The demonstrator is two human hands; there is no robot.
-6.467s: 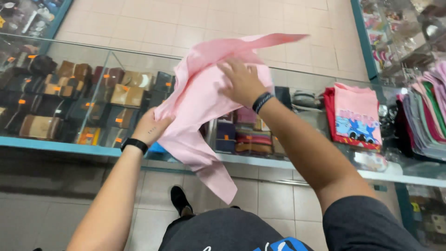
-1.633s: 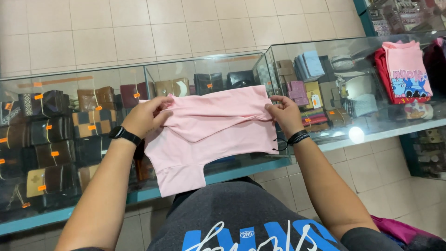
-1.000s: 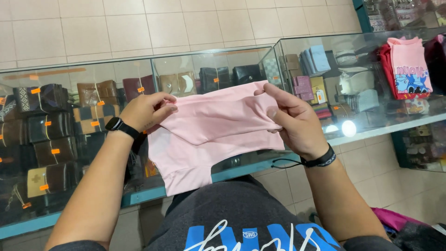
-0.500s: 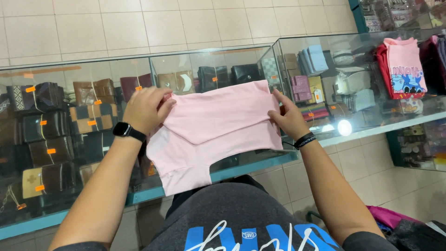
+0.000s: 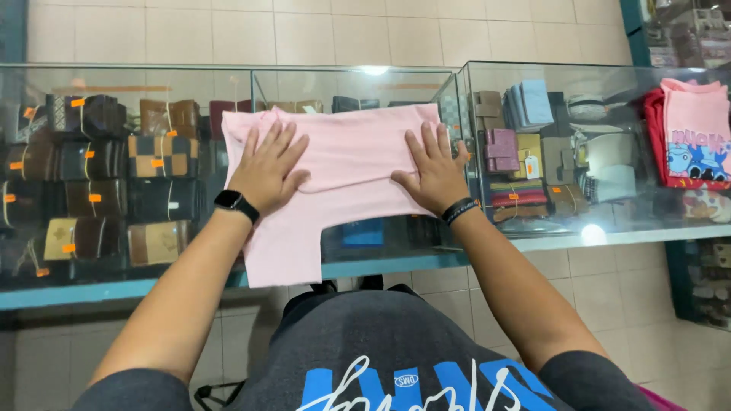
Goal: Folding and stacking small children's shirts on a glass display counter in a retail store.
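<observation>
The pink shirt (image 5: 346, 164) lies on the glass tabletop (image 5: 579, 91), its top already folded over. Left hand (image 5: 268, 169) and right hand (image 5: 434, 171) press it flat, fingers spread, gripping nothing. One unfolded flap hangs over the near edge.

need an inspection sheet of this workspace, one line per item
surface: glass display counter top, pink cloth spread on it.
job's things: folded pale pink fabric garment, lying flat, one end hanging over the counter's front edge.
clutter: stack of pink and red printed shirts at far right.
grippers: left hand and right hand pressed flat on the garment, fingers spread.
cables: nothing seen.
surroundings: brown and black wallets inside the case; beige tiled floor beyond.
</observation>
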